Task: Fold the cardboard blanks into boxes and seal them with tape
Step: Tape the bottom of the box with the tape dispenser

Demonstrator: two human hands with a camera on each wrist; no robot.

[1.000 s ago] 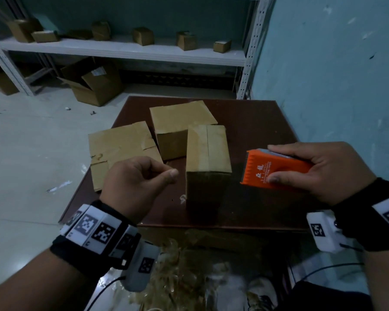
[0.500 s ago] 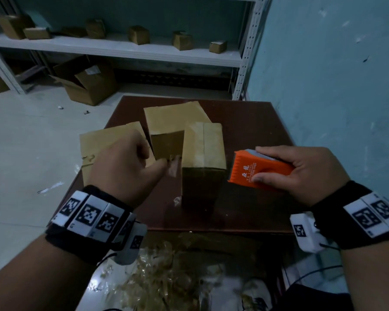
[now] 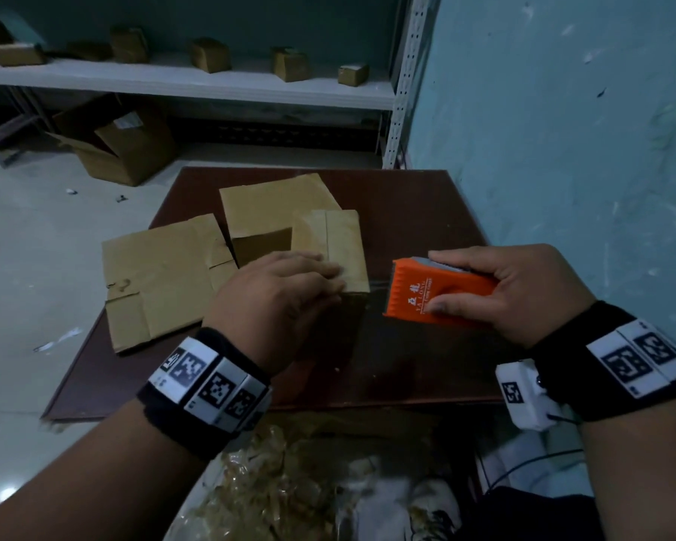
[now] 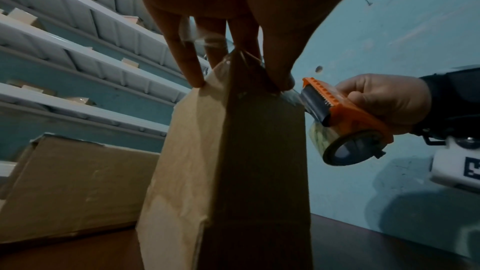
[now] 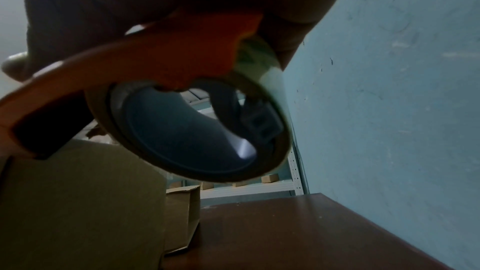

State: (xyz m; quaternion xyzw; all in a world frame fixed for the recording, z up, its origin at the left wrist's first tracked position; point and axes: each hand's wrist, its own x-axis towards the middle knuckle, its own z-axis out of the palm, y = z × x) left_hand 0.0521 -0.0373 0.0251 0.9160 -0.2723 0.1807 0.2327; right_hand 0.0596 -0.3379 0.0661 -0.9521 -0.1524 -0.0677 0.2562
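Observation:
A tall folded cardboard box point(image 3: 342, 244) stands upright mid-table; its side fills the left wrist view point(image 4: 233, 171). My left hand point(image 3: 328, 271) lies over its near top edge, straight fingertips point(image 4: 197, 83) and thumb pressing down on the top. My right hand point(image 3: 484, 290) grips an orange tape dispenser point(image 3: 434, 298) just right of the box, and a short strip of clear tape point(image 4: 293, 95) runs from its blade to the box's top corner. The dispenser's roll point(image 5: 194, 130) fills the right wrist view. A flat blank point(image 3: 161, 275) lies to the left.
Another folded box point(image 3: 274, 208) sits behind the upright one on the brown table point(image 3: 414, 212). A blue wall point(image 3: 562, 150) runs close along the right. Behind are a white shelf point(image 3: 211, 87) with small boxes and an open carton point(image 3: 122, 146) on the floor. Crumpled tape scraps point(image 3: 289, 482) lie below the near edge.
My left hand moved from left of the box, where it pinched the tape end, onto the box's top. The dispenser stayed just right of the box.

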